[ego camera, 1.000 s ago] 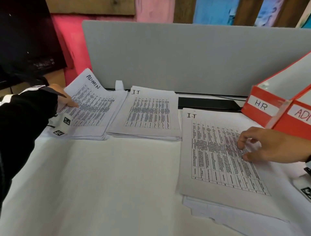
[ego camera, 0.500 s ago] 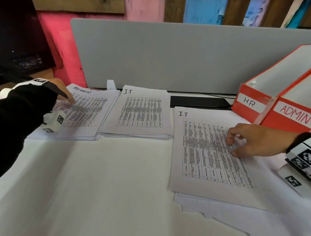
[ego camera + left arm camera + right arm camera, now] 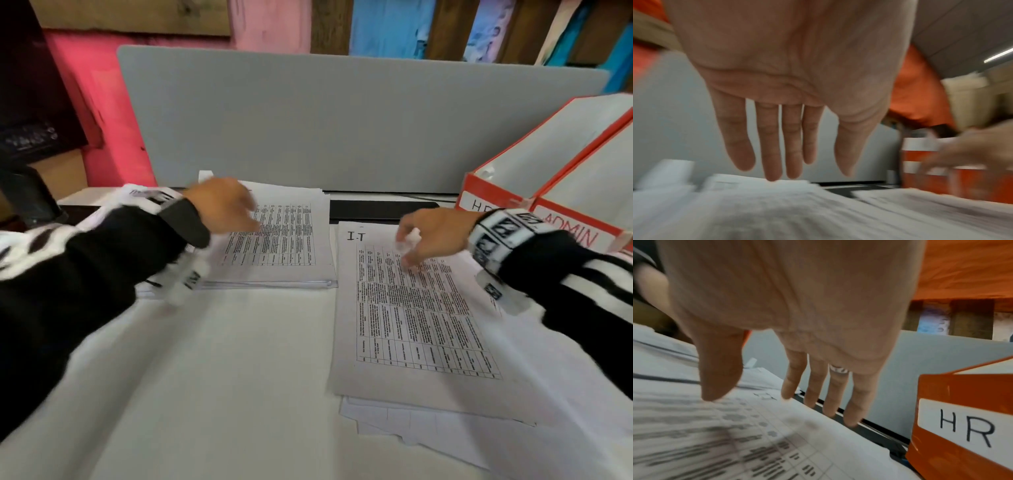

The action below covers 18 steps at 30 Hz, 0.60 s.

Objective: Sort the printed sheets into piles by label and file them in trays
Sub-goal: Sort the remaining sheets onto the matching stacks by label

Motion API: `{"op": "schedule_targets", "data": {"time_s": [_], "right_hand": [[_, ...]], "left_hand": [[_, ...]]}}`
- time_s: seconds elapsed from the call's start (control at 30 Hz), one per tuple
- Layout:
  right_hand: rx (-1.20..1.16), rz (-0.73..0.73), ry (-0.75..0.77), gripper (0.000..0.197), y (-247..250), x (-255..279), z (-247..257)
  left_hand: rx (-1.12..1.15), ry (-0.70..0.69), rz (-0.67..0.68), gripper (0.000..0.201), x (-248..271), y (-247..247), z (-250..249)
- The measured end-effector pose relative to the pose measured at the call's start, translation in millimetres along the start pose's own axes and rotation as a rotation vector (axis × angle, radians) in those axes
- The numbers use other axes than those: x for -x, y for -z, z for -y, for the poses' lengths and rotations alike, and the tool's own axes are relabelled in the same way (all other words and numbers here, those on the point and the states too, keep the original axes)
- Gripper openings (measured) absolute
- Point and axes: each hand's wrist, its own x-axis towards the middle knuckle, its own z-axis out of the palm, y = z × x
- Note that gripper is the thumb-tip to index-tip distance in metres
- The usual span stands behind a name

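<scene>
Left hand [image 3: 222, 205] hovers, fingers straight and empty, over the white printed IT pile [image 3: 277, 240]. Right hand [image 3: 435, 236], fingers extended (holding nothing), over the loose IT-labelled sheet [image 3: 411, 318] beside the orange HR tray [image 3: 962, 426].

left hand [image 3: 222, 205], right hand [image 3: 435, 236], fingers outstretched

Head view looks down over desk, wrist views close under palms, probably sharing HR tray [image 3: 962, 426]
</scene>
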Motion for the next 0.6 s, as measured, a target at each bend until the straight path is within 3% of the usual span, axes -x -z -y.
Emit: {"op": "schedule_targets", "data": {"time_s": [0.1, 0.17, 0.27, 0.47, 0.6], "right_hand": [[-0.062, 0.032, -0.051, 0.09, -3.1, -28.8, 3.3], [-0.043, 0.095, -0.074, 0.096, -6.8, -37.9, -0.6], [-0.032, 0.14, -0.089, 0.095, -11.0, -33.1, -8.8], [-0.05, 0.198, -0.088, 0.096, -15.6, -11.7, -33.6], [-0.103, 0.036, -0.062, 0.068, -19.3, -6.0, -39.1]], "left_hand": [[0.116, -0.267, 0.106, 0.054, 25.8, -20.2, -80.4], [0.039, -0.414, 0.217, 0.065, 40.3, -31.5, -112.6], [-0.069, -0.561, 0.309, 0.074, 56.7, -40.1, -139.3], [-0.146, -0.695, 0.34, 0.078, 76.4, -42.9, -159.5], [-0.158, -0.715, 0.34, 0.077, 85.9, -43.7, -171.8]]}}
